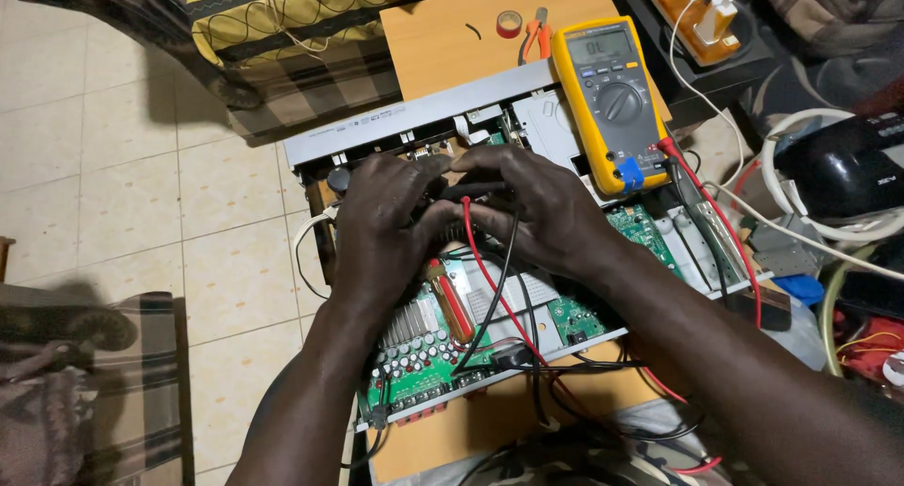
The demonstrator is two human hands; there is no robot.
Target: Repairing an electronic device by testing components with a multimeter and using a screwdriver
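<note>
Gripping red and black probe leads [490, 279], left hand [381, 227], right hand [537, 208] seemingly clamped, green circuit board [424, 354] beneath

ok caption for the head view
Both hands hold meter probes over an opened amplifier, yellow multimeter propped beside.

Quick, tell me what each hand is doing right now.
Left hand: closed, fingers curled over the opened device, apparently gripping a probe.
Right hand: closed on the black probe.
</note>
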